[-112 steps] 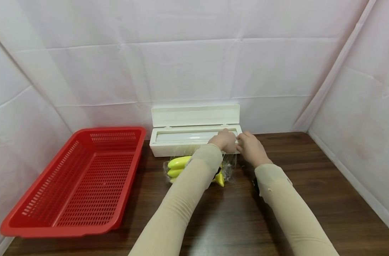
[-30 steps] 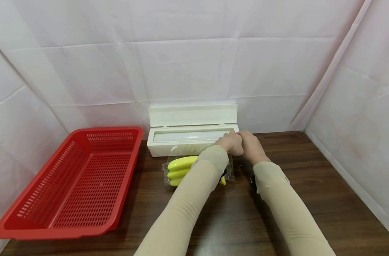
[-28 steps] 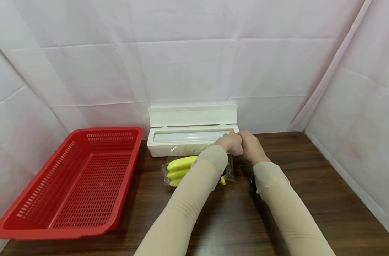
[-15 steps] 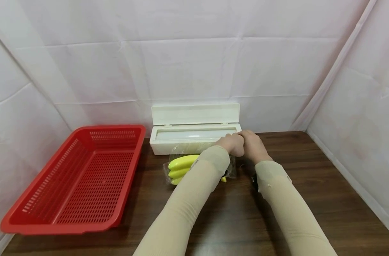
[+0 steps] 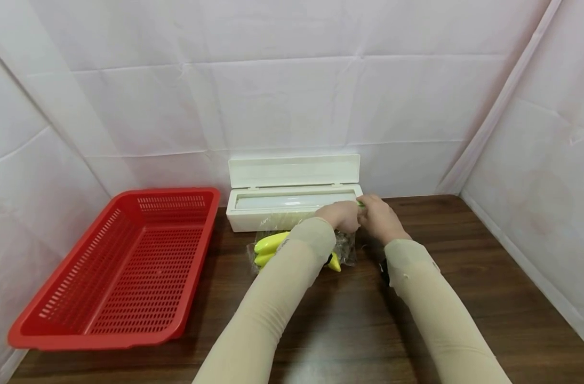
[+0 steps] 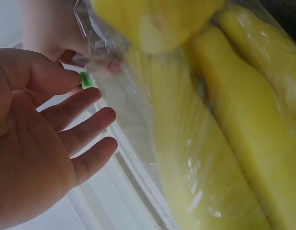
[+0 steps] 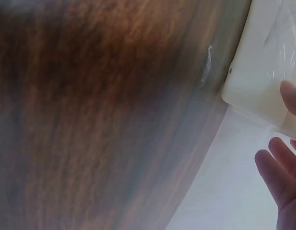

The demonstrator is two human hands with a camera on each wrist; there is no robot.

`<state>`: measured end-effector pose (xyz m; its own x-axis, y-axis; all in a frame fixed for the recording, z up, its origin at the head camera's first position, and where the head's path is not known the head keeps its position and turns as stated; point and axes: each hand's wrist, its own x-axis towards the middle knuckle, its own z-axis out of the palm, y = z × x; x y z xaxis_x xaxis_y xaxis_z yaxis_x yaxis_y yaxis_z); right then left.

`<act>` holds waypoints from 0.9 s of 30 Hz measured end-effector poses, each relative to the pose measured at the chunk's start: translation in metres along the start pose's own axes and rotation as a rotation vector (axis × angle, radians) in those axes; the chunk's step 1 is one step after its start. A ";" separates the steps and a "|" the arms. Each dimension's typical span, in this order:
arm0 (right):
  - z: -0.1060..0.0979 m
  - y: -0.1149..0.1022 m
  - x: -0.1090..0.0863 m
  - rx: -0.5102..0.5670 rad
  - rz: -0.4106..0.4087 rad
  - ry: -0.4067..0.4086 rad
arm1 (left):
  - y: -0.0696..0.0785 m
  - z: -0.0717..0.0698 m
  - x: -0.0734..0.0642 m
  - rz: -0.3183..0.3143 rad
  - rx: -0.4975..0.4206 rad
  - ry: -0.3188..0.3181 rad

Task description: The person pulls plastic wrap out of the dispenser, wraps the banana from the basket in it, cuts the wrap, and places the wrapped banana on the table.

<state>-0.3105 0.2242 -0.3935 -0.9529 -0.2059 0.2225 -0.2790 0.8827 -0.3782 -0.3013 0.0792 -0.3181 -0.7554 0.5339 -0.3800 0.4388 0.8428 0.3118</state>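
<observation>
A white cling film dispenser stands at the back of the table with its lid up and a film roll inside. My left hand is over its front right part; thumb and index finger pinch a small green slider, the other fingers spread. Around the dispenser's right end lies my right hand, its thumb on the front face and its fingers at the end. Clear film hangs down the front to yellow bananas wrapped in plastic, partly hidden by the left forearm.
A red perforated basket stands to the left on the dark wooden table. White cloth walls enclose the back and sides, with the dispenser close to the back one.
Half a second ago the hands were pressed together at the dispenser's right end. The left hand has drawn slightly left, and the green slider now shows between them. The right hand stays put.
</observation>
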 end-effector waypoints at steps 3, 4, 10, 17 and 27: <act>0.000 0.001 -0.001 -0.002 0.002 -0.020 | -0.003 0.000 -0.004 0.007 0.010 0.021; 0.000 0.001 -0.002 -0.002 0.002 -0.025 | -0.003 0.000 -0.005 0.004 0.012 0.024; 0.000 0.001 -0.003 -0.013 -0.016 -0.028 | -0.009 -0.001 -0.013 -0.015 -0.024 0.058; -0.001 0.001 -0.005 -0.020 -0.016 -0.063 | -0.017 -0.004 -0.022 -0.042 -0.045 0.070; -0.002 0.000 -0.006 -0.018 -0.001 -0.085 | -0.025 -0.005 -0.030 -0.075 -0.077 0.084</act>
<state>-0.3048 0.2257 -0.3930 -0.9594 -0.2413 0.1460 -0.2788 0.8898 -0.3612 -0.2921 0.0422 -0.3104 -0.8241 0.4593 -0.3316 0.3432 0.8705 0.3527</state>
